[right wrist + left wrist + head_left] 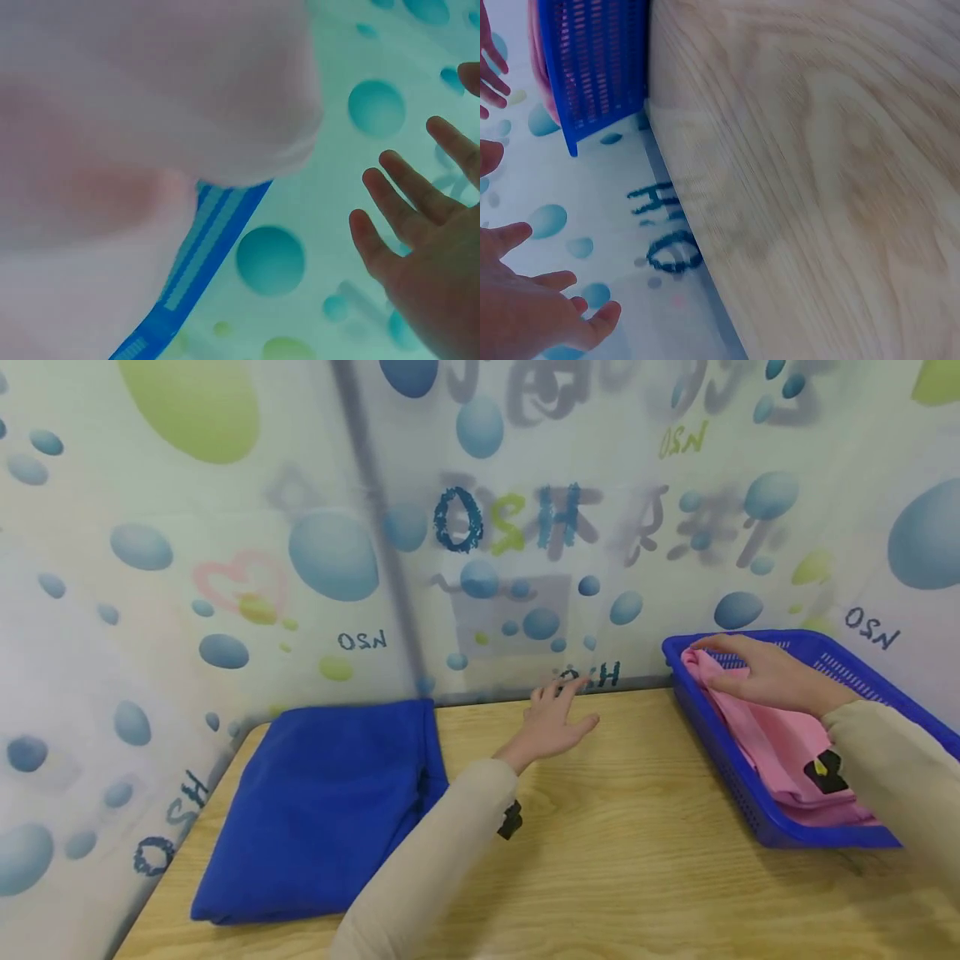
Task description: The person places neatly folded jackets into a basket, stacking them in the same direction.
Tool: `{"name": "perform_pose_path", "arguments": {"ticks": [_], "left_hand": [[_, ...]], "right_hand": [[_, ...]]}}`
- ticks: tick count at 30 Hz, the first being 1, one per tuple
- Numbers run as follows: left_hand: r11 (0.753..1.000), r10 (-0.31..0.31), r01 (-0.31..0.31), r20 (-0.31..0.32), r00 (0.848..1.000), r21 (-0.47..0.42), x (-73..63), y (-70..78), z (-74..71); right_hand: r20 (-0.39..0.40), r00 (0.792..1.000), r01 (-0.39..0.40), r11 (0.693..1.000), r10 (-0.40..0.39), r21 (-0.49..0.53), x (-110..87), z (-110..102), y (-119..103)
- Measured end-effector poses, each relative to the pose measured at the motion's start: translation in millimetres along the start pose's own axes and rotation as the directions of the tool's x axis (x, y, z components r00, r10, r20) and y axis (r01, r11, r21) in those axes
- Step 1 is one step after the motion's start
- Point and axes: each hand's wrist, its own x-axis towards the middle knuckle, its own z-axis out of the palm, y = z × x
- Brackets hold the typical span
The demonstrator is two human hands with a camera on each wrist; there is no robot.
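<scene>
Over the wooden tabletop my left hand (551,724) is held out with its fingers spread, and nothing is in it. The left wrist view shows that left hand (536,311) with fingers apart. My right hand (776,677) is above a folded pink cloth (795,743) that lies inside a blue plastic basket (843,670). In the right wrist view, the right hand's fingers (409,184) are extended and apart from the pink cloth (150,112), which fills much of that view. A folded blue cloth (322,810) lies on the table, left of my left forearm.
The light wooden table (600,860) runs back to a white curtain (315,468) printed with blue and green bubbles. The slotted wall of the basket (604,67) appears at the top of the left wrist view. Black wrist devices (512,820) sit on both sleeves.
</scene>
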Motion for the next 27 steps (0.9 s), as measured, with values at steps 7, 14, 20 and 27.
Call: {"name": "perform_pose_path", "arguments": {"ticks": [7, 14, 20, 27], "left_hand": [[0.998, 0.006, -0.006, -0.013, 1.0, 0.063, -23.7, -25.6, -22.2], [0.99, -0.016, 0.02, -0.028, 0.999, 0.14, -44.8, -40.7, -46.1], [0.992, -0.018, 0.021, -0.026, 0.999, 0.123, -63.2, -51.6, -61.0], [0.979, 0.004, 0.001, -0.024, 1.0, 0.204, -78.5, -57.3, -73.7]], "right_hand": [[0.057, 0.994, 0.095, 0.995, -0.093, -0.033, 11.9, 21.3, -22.2], [0.053, 0.992, 0.119, 0.99, -0.115, -0.079, 12.3, 31.9, -35.3], [0.042, 0.987, 0.158, 0.978, -0.154, -0.139, 21.0, 41.5, -47.4], [0.059, 0.988, 0.152, 0.979, -0.145, -0.135, 32.1, 50.2, -67.2]]}}
